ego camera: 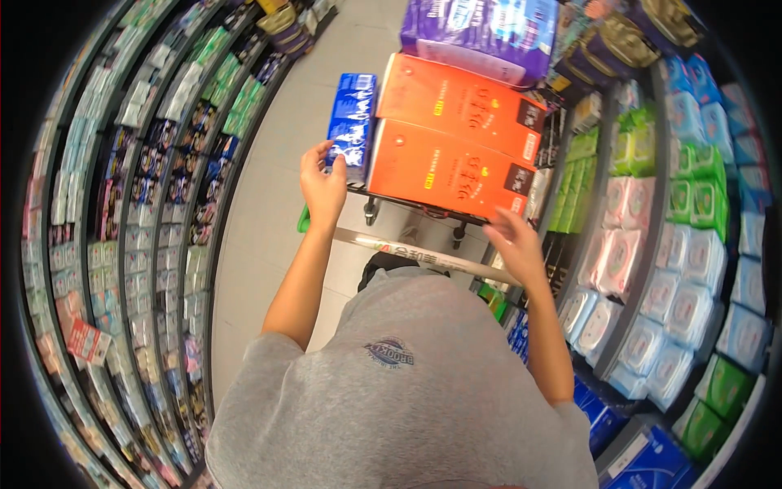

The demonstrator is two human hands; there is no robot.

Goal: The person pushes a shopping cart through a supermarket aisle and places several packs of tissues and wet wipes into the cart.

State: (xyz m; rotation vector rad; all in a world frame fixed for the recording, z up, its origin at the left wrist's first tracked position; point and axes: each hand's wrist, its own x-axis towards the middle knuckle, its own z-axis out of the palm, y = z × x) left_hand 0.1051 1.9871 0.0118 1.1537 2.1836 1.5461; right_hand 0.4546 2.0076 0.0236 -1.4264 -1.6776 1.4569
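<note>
Before me a shopping cart with a pale handlebar [427, 255] carries large packs. My left hand [324, 180] is at the near end of a blue printed pack [352, 116], thumb and fingers apart; whether it presses on the pack is hard to tell. To the right of that pack lie two orange cartons [452, 162] side by side, with a purple plastic-wrapped pack [476, 36] beyond them. My right hand [513, 238], slightly blurred, is by the near right corner of the closer carton, fingers spread and holding nothing.
Shelves [134, 183] of small packaged goods curve along the left. On the right, more shelves hold wet-wipe packs [684, 305] in blue, pink and green. Tan and purple bags [611, 49] hang or stand at the upper right. Pale floor tiles [263, 244] run between cart and left shelves.
</note>
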